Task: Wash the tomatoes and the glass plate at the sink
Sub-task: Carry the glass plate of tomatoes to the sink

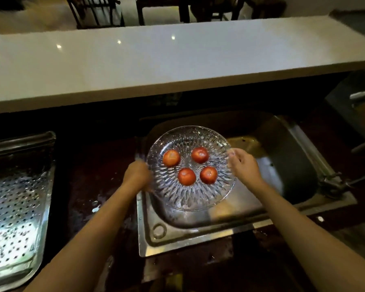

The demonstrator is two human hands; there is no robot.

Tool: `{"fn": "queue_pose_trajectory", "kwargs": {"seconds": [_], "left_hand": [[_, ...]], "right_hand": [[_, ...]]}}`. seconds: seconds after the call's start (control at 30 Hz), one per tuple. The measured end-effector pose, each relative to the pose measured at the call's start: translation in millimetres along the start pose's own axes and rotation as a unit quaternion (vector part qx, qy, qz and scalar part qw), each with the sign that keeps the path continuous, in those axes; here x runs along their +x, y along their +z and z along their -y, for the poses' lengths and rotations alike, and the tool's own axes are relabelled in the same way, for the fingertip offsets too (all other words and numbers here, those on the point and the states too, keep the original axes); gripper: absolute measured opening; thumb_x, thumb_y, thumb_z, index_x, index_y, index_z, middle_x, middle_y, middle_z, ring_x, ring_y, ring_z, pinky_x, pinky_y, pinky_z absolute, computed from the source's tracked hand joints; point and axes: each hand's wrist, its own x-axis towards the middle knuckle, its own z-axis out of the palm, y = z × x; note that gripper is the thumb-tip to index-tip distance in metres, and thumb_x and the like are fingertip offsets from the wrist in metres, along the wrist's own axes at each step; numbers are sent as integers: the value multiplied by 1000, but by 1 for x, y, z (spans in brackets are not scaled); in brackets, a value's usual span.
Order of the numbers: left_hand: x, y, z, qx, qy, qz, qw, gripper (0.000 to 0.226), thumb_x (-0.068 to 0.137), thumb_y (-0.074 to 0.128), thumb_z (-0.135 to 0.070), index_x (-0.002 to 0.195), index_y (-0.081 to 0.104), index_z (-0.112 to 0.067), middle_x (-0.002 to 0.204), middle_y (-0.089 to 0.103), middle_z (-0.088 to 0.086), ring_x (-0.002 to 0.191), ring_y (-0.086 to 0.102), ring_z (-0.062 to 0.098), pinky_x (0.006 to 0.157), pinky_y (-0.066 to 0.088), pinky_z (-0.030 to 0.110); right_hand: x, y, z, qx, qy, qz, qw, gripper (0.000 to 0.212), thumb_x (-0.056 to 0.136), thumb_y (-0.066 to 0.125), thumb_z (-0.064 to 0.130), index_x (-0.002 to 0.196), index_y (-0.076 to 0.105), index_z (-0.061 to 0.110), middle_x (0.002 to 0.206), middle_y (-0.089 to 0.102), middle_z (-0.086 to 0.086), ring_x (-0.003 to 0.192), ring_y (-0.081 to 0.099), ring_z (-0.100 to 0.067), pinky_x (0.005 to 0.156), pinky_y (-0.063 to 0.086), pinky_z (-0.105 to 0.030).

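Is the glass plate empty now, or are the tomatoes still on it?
Not empty. Four tomatoes lie on the glass plate, which both hands hold by its rim over the sink.

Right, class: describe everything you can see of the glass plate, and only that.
The glass plate is round, clear and cut with a radiating pattern and a dotted rim. It is held roughly level over the steel sink, the left hand at its left edge and the right hand at its right edge. Four red tomatoes sit on it near the centre, apart from one another.
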Motion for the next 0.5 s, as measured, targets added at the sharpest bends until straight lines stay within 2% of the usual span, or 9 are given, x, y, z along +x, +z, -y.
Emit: {"fn": "queue_pose_trajectory", "kwargs": {"seconds": [0.1,0.17,0.23,0.3,0.33,0.37,0.4,0.43,0.5], "left_hand": [[12,12,-18,-2,9,7,1000,26,85,58,-9,107,60,4,110,65,24,102,63,37,92,51,44],[17,22,-29,22,14,-9,1000,24,86,56,-11,106,61,3,110,65,23,104,62,36,91,50,40],[20,33,-37,25,8,-6,1000,24,87,56,-10,107,60,3,110,65,21,93,65,34,74,53,33],[27,47,-42,11,5,13,1000,18,88,53,-7,100,60,4,103,66,21,63,64,24,44,49,20],[30,54,-44,-1,-1,24,1000,15,88,51,-4,98,60,4,100,66,21,57,64,23,38,47,20],[32,62,-45,-8,-4,30,999,16,88,50,-1,98,59,6,100,66,21,62,67,27,44,53,26],[34,70,-46,-15,-10,37,999,18,87,48,0,99,59,7,101,66,23,73,70,33,58,59,34],[36,78,-46,-18,-14,43,999,20,86,46,1,101,59,8,101,67,24,83,69,37,72,59,41],[41,94,-44,-19,-21,53,998,23,87,47,0,103,59,9,102,68,26,92,68,38,83,56,44]], "right_hand": [[10,-7,-14,11,21,-10,1000,23,97,42,18,106,59,5,96,64,-23,83,61,-34,79,51,-50],[16,-9,-24,13,30,-13,999,23,98,42,17,107,59,5,92,63,-20,78,58,-28,76,52,-46],[20,-10,-37,17,42,-16,999,24,98,43,17,106,59,1,84,61,-15,74,57,-24,71,51,-43],[26,-11,-51,8,54,-13,998,25,98,43,19,101,59,0,72,58,-7,66,55,-19,66,48,-37],[29,-10,-59,-2,58,-9,998,26,98,42,20,100,60,1,68,56,-4,63,53,-17,65,46,-34],[33,-9,-67,-10,65,-3,998,26,98,41,20,99,60,2,67,55,-2,61,53,-16,65,45,-33],[35,-8,-75,-17,72,3,997,26,98,40,21,98,59,3,68,56,-3,61,52,-16,65,45,-34],[38,-6,-83,-25,78,12,997,26,98,40,22,98,59,4,70,57,-5,63,53,-18,66,46,-35],[44,-2,-98,-48,85,28,995,29,99,39,24,100,59,3,75,60,-10,67,56,-23,68,49,-37]]}}
